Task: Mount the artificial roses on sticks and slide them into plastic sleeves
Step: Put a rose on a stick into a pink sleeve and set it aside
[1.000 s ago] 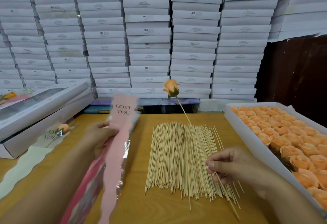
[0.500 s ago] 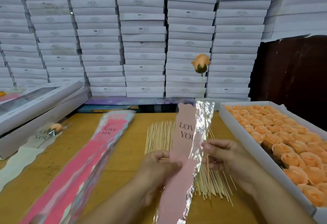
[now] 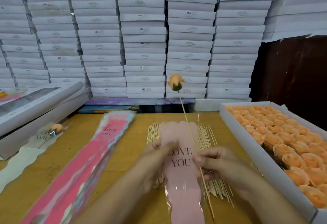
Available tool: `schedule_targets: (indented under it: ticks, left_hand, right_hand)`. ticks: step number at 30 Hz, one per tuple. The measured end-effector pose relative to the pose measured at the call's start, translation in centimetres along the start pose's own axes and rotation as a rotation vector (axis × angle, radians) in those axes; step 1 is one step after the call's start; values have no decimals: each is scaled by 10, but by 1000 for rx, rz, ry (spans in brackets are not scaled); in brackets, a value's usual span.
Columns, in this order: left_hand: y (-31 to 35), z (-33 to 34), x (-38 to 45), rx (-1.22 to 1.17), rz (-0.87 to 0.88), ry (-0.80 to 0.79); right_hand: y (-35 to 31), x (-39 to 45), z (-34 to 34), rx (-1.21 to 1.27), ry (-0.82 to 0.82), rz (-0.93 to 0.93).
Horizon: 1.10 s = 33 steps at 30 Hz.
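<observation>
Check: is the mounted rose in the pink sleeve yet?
Not yet. The rose stands high above the pink sleeve; its stick, pinched by the right hand, crosses the sleeve's front. Whether the lower end has entered: cannot tell.

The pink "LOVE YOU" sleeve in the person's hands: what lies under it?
Under the pink sleeve lies the pile of wooden sticks, showing on both sides, on the wooden table. The pile's middle is covered.

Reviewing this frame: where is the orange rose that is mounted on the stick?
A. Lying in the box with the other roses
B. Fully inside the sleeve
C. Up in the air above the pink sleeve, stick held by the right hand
C: the rose stands high above the pink sleeve, its stick pinched by the right hand.
</observation>
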<state>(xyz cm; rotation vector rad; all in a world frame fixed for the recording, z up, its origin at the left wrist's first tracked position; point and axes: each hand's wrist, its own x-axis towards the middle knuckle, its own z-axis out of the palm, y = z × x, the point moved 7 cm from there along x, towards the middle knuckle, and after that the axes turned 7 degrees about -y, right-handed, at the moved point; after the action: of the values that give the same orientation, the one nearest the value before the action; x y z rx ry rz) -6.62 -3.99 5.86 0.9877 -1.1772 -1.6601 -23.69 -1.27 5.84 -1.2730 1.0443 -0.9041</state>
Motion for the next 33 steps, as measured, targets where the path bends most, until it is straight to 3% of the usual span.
schedule_targets:
  ticks: [6,17,33]
  left_hand:
    - [8,-9,9,-39,39,47]
    - [-29,9,-6,82,-89,-63]
    - [-28,12,-8,0,-29,-121]
  right_hand:
    - [4,1,16,-8,-73,30]
    - [-7,-2,-11,70,117,-55]
    - [-6,-1,-7,29,40,-37]
